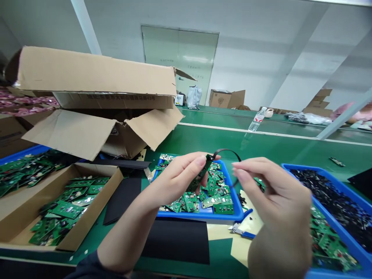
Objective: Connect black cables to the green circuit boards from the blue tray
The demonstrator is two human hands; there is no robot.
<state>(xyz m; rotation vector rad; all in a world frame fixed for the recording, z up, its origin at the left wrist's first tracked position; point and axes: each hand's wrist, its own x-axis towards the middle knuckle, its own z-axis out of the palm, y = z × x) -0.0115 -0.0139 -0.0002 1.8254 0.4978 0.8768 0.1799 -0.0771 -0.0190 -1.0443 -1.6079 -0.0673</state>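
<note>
My left hand (177, 176) pinches a small green circuit board (202, 172) by its edge, held upright above a blue tray (232, 211) of several green boards. A thin black cable (228, 153) arches from the top of the board across to my right hand (273, 201), whose thumb and forefinger are pinched on its other end. Both hands hover above the green table, close to me.
A shallow cardboard box (17, 217) of green boards lies at the left, with a big open carton (95, 83) behind it. Blue-handled cutters (241, 230) lie by the tray. A blue bin (343, 195) of black parts sits right. A water bottle (257, 120) stands farther back.
</note>
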